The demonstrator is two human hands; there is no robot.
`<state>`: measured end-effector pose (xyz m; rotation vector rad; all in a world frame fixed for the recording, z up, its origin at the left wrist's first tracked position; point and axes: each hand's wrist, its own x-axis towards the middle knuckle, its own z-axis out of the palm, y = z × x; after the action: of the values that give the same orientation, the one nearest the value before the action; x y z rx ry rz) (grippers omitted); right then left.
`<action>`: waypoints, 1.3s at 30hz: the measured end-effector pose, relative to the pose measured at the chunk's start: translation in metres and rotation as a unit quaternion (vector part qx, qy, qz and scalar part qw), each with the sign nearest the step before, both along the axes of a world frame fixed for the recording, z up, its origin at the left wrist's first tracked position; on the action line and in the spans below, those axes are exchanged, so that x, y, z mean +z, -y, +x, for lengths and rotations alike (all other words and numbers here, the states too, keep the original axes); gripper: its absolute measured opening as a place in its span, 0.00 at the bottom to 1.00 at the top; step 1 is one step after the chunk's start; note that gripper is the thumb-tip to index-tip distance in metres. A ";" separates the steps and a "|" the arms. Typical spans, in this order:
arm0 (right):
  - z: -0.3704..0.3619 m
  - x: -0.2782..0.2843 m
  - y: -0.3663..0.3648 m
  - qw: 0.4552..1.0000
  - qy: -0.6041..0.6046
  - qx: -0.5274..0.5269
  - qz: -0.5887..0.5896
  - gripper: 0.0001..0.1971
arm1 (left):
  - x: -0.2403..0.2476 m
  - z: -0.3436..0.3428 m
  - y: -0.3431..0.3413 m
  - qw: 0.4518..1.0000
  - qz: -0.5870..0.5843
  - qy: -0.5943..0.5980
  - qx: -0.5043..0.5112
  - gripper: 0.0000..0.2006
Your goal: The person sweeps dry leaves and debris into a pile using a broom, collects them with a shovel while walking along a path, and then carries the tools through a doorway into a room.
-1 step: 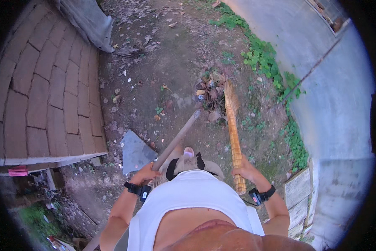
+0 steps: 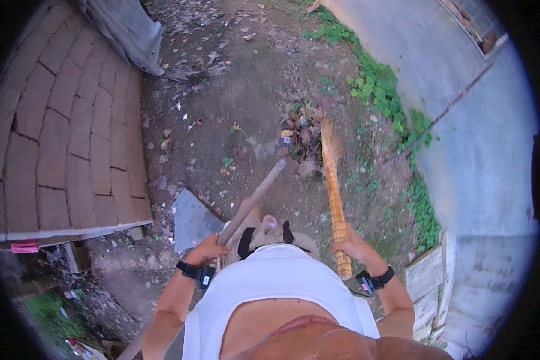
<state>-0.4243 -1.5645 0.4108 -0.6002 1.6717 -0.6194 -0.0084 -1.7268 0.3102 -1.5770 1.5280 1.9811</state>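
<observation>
Brick wall (image 2: 60, 138): runs along ground's (image 2: 240, 66) L edge.
Gray sheet (image 2: 193, 223): lies nr that L edge, just beside our stick (image 2: 252, 201).
L hand (image 2: 207, 249): we've got it wrapped round the stick, far tip pointing twd mid-ground.
Leaf pile (image 2: 306, 132): dry leaves w/ a few pale bits, mid-ground, just past stick tip.
Broom (image 2: 334, 201): bristles just R of pile; can't tell if they touch ground.
R hand (image 2: 351, 243): we've clamped it on broom handle, nr butt end.
Vines (image 2: 372, 90): green, along ground's R edge, by concrete wall (image 2: 474, 162).
</observation>
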 end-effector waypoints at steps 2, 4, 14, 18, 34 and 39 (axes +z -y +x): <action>-0.032 -0.013 0.061 1.000 0.005 0.007 0.007 0.38 | 0.001 -0.024 0.061 1.000 -0.017 -0.021 0.010 0.17; -0.059 -0.016 0.129 1.000 0.003 0.017 0.004 0.38 | -0.001 -0.047 0.129 0.999 -0.041 -0.010 0.009 0.16; -0.155 0.005 0.488 1.000 -0.011 -0.021 -0.005 0.41 | 0.019 -0.162 0.520 1.000 0.019 -0.022 0.010 0.14; -0.187 0.045 0.622 0.993 0.049 -0.092 0.057 0.41 | 0.041 -0.210 0.654 1.000 0.015 0.020 -0.017 0.15; -0.380 0.047 1.209 0.999 -0.021 0.036 0.011 0.38 | 0.037 -0.372 1.201 1.000 0.003 0.014 -0.007 0.17; -0.410 0.057 1.420 0.999 0.031 0.018 0.024 0.38 | 0.031 -0.403 1.398 1.000 0.021 0.004 0.011 0.16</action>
<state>-0.8348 -2.9844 0.4674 -0.5701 1.6092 -0.5641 -0.4109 -3.1251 0.3416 -1.5898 1.4629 2.0014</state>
